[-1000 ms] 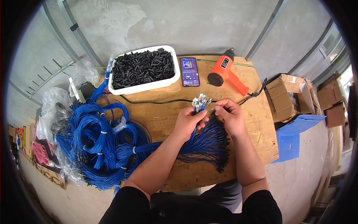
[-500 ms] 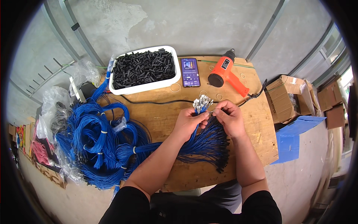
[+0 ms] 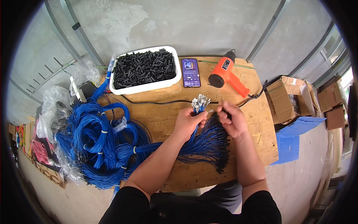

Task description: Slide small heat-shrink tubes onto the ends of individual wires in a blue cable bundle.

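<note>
Wires [image 3: 203,145] are being gripped by the left hand [image 3: 188,122]; the right hand [image 3: 233,120], its grip unclear, is being held nearby.

I watch the bare left hand [image 3: 188,122] grip a bundle of blue wires with silvery metal ends [image 3: 200,102], the right hand [image 3: 233,120] curled just beside it; beyond, on my feed, a white plastic tray [image 3: 149,90] of short black tubes [image 3: 143,69] and an orange heat gun [image 3: 224,70] rest on the wooden table [image 3: 257,132]
</note>
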